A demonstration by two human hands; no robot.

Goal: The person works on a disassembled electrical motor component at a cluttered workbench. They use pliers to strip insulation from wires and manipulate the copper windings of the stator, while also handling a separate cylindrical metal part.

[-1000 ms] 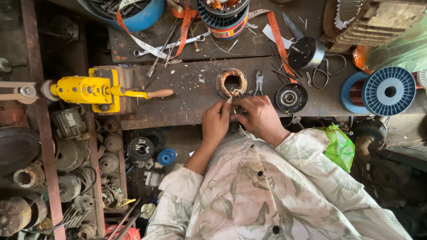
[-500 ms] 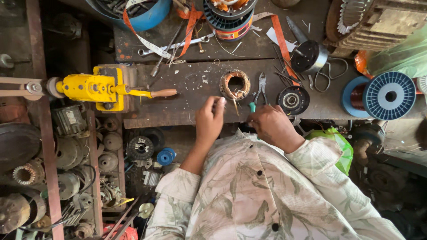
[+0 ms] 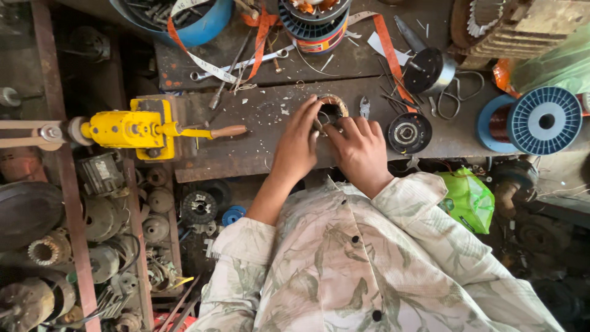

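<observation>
A small round motor stator with copper windings sits on the dark metal workbench. My left hand wraps its left side, fingers curled over the rim. My right hand presses against its right side, fingertips at the core opening. Both hands cover most of the stator. Just right of it lies a pair of small pliers. My sleeves are pale with a leaf print.
A yellow hand-crank winder sits at the bench's left end. A black round motor cap, blue wire spools, a blue tub, a wrench and orange straps surround the hands. Old motor parts fill shelves at left. A green bag hangs right.
Both hands have moved forward from the bench's near edge onto the stator and now clasp it from both sides. The small green-tipped item seen by my right hand earlier is out of sight.
</observation>
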